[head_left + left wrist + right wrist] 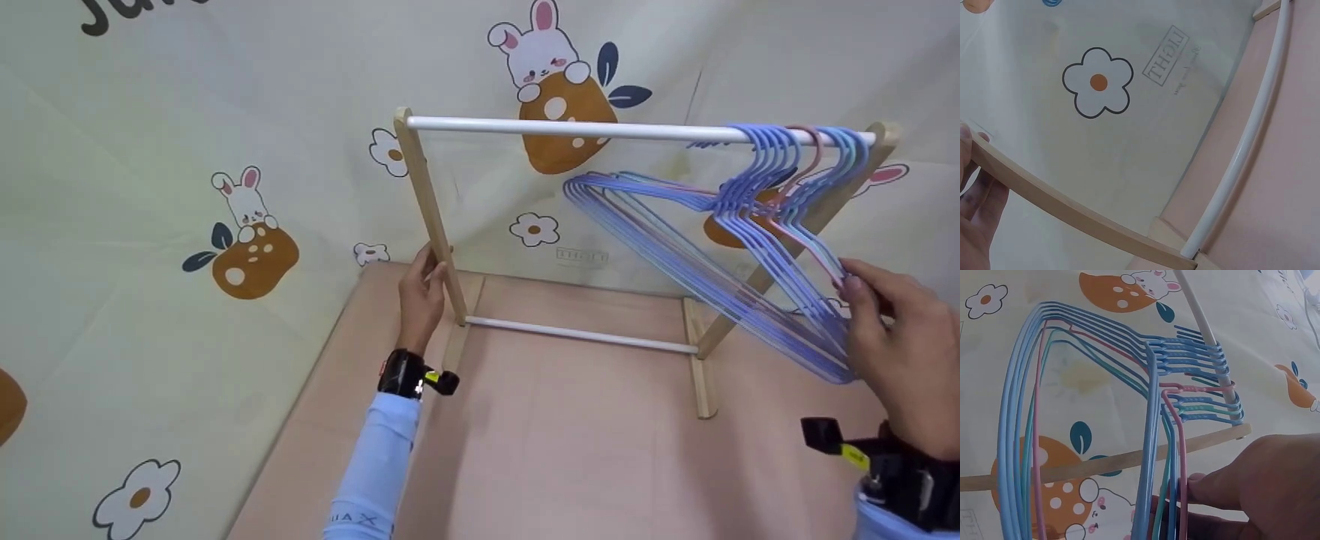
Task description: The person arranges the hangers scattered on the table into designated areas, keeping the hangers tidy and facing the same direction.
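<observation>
A small clothes rack stands on the pink surface, with a white top rod (645, 132) between two wooden side posts. My left hand (421, 300) grips the left wooden post (426, 195) low down, thumb on the near side; the left wrist view shows its fingers around the same post (1072, 211). Several blue, teal and pink clothes hangers (729, 204) hang bunched at the rod's right end. With thumb and fingers, my right hand (904, 337) pinches the sloping arms of some hangers near their right ends. A pink hanger (1181, 444) is nearest its thumb in the right wrist view.
A white lower rod (585, 334) joins the posts near the rack's wooden feet, the right foot (701, 382) lying on the pink surface (570, 435). Close behind hangs a pale backdrop (315, 127) printed with rabbits and flowers.
</observation>
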`<state>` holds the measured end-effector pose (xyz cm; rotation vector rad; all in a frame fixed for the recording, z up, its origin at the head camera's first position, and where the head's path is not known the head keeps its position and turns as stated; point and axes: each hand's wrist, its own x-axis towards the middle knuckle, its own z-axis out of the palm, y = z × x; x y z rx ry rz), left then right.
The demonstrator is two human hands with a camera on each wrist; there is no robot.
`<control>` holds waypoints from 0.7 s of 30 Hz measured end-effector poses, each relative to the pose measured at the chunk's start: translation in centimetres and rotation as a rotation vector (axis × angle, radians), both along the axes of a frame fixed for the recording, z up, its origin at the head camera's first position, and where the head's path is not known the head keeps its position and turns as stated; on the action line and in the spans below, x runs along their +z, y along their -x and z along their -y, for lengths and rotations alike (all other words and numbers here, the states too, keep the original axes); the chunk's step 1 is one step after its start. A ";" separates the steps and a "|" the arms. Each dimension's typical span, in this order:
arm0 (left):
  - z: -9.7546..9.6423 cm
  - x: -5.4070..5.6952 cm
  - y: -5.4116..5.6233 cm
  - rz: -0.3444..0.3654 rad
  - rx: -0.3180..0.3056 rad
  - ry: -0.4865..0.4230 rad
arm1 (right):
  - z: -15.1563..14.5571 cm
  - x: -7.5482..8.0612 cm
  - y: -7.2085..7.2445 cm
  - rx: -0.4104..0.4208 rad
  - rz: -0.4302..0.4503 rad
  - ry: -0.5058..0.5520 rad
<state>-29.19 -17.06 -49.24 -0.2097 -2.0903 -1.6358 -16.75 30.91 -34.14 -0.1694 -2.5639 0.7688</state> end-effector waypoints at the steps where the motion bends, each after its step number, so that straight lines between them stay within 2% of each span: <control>1: 0.0 0.0 0.0 0.000 0.002 0.001 | -0.1 0.0 -0.1 0.013 -0.001 -0.006; 8: 0.2 -0.2 -0.2 -0.011 -0.009 -0.003 | -0.5 -0.2 -1.4 0.131 -0.002 -0.032; 15: 0.4 -0.2 -0.2 -0.007 -0.019 -0.004 | -0.4 0.0 -2.8 0.203 0.145 0.004; 21: 0.5 -0.2 -0.3 0.000 -0.031 -0.007 | -0.8 0.1 -2.9 0.336 0.123 -0.027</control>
